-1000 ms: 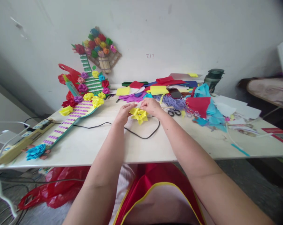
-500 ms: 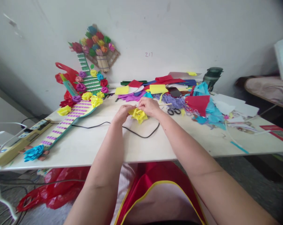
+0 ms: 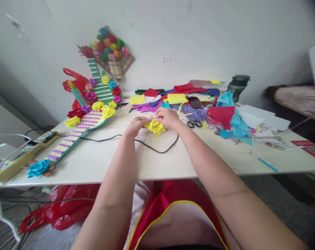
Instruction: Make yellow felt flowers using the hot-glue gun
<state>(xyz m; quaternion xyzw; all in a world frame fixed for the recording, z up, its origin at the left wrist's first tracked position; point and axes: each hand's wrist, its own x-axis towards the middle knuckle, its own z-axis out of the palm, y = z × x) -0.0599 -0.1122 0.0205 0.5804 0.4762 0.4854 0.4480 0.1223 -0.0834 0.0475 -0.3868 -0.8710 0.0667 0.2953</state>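
Observation:
A yellow crepe paper flower (image 3: pixel 156 129), with ruffled petals hanging down, is held just above the table between my two hands. My left hand (image 3: pixel 135 127) pinches its left upper edge, fingers closed. From the right, my right hand (image 3: pixel 167 118) grips the top of the flower, fingertips close to those of the left. A thin wooden stick (image 3: pixel 185 114) juts out to the right from behind my right hand; whether the hand holds it I cannot tell. Beneath the hands, a black cord (image 3: pixel 157 151) loops over the table.
Scissors (image 3: pixel 194 124), purple shredded paper (image 3: pixel 191 111) and coloured sheets (image 3: pixel 176 98) lie behind and right. A guitar-shaped craft with paper flowers (image 3: pixel 81 125) leans at left beside a power strip (image 3: pixel 29 154). A dark bottle (image 3: pixel 237 87) stands at the back right.
Both hands stay at the flower with almost the same grip. The whole view has shifted very slightly.

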